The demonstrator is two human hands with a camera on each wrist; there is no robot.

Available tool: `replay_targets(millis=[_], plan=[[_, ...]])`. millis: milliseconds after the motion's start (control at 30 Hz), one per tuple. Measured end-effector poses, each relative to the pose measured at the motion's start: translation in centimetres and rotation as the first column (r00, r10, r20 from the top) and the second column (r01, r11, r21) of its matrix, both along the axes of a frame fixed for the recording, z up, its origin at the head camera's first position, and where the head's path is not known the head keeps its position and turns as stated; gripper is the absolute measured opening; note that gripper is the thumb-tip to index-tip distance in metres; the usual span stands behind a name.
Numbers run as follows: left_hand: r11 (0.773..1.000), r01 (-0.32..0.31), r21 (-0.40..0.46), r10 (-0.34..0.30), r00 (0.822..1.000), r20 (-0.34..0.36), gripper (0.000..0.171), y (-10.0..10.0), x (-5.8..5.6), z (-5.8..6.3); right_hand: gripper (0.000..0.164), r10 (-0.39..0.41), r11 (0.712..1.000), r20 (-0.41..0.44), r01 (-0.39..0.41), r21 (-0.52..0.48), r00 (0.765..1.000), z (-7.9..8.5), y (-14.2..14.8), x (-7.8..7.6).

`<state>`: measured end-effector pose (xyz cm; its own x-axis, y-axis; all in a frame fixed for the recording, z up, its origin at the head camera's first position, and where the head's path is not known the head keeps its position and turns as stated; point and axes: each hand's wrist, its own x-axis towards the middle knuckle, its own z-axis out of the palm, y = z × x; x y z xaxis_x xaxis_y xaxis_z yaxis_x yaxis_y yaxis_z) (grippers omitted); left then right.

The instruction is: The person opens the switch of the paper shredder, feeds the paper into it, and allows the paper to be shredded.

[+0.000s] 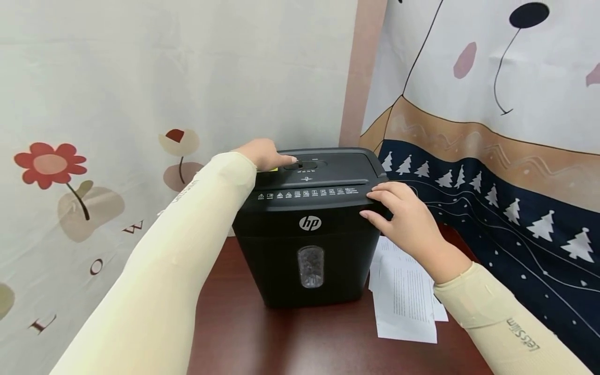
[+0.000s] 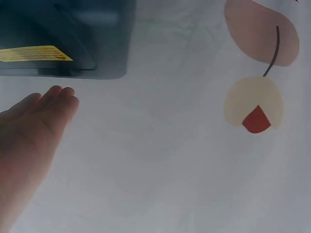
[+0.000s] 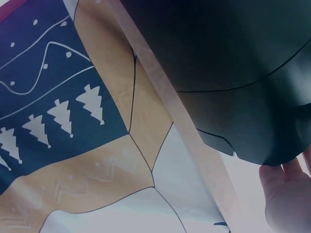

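A black HP paper shredder (image 1: 276, 260) stands upright on the reddish-brown table, its front towards me. My left hand (image 1: 264, 155) is at the left of its top, the thumb reaching to the small sliding switch (image 1: 307, 165). In the left wrist view its other fingers (image 2: 60, 99) look straight and held together beside the shredder's yellow label (image 2: 36, 53). At the top right corner my right hand (image 1: 408, 224) rests with fingertips on the lid edge and thumb at the front. The right wrist view shows its fingertips (image 3: 271, 174) at the shredder's edge.
Printed paper sheets (image 1: 405, 302) lie on the table (image 1: 300, 344) to the right of the shredder. A pale patterned curtain (image 1: 211, 62) hangs behind, and a navy one with white trees (image 1: 506, 250) on the right. Shreds show dimly through the shredder's front window (image 1: 311, 266).
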<state>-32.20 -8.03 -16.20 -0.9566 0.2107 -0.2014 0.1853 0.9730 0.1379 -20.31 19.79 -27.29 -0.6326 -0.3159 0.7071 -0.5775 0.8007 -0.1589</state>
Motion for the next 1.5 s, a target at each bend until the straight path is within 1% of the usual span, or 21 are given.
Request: replay_targets(millis=[100,200,367,500,700,833,1000,1133,1200,1300,1400,1500], plan=[[0.999,0.017,0.041,-0.016,0.999,-0.038,0.075,-0.5,0.1,-0.1,0.037,0.003,1.0,0.003,-0.003,-0.008,1.0,-0.1,0.3,-0.1],[0.994,0.038,0.1,-0.031,0.997,-0.068,0.078,-1.0,0.2,-0.2,0.036,0.007,1.0,-0.003,-0.007,-0.018,1.0,-0.2,0.7,-0.2],[0.976,0.076,0.202,-0.054,0.992,-0.116,0.075,-1.7,0.5,-0.4,0.037,0.006,1.0,-0.023,-0.007,-0.022,1.0,-0.1,1.3,-0.3],[0.959,0.093,0.27,-0.049,0.985,-0.165,0.073,-2.4,0.9,-0.8,0.039,0.002,1.0,-0.029,-0.002,-0.024,1.0,0.0,1.6,-0.4],[0.941,0.092,0.327,-0.024,0.978,-0.205,0.072,-3.9,2.1,-1.2,0.04,-0.011,1.0,-0.03,0.01,-0.029,1.0,0.0,1.8,-0.2],[0.925,0.118,0.361,-0.029,0.97,-0.242,0.07,-5.1,3.1,-1.5,0.042,-0.02,0.999,-0.022,0.02,-0.033,1.0,0.0,2.0,0.0],[0.909,0.137,0.393,-0.023,0.959,-0.281,0.067,-6.3,4.3,-2.4,0.043,-0.021,0.999,-0.022,0.02,-0.04,1.0,-0.1,2.1,0.1],[0.894,0.135,0.427,0.001,0.953,-0.304,0.066,-7.0,5.2,-3.1,0.044,-0.016,0.998,-0.033,0.014,-0.057,0.999,-0.2,2.2,0.3],[0.882,0.132,0.453,0.016,0.951,-0.309,0.066,-7.3,5.6,-3.5,0.045,-0.019,0.998,-0.039,0.016,-0.065,0.999,-0.3,2.3,0.4],[0.861,0.128,0.492,0.036,0.95,-0.311,0.066,-7.9,6.3,-4.0,0.049,-0.035,0.997,-0.04,0.032,-0.071,0.999,-0.4,2.4,0.6],[0.847,0.129,0.516,0.051,0.946,-0.321,0.063,-8.4,7.3,-4.5,0.053,-0.059,0.996,-0.027,0.057,-0.074,0.998,-0.5,2.6,0.8],[0.838,0.156,0.523,0.045,0.935,-0.352,0.059,-8.7,8.2,-5.1,0.056,-0.083,0.993,-0.006,0.082,-0.081,0.997,-0.5,2.9,1.0]])
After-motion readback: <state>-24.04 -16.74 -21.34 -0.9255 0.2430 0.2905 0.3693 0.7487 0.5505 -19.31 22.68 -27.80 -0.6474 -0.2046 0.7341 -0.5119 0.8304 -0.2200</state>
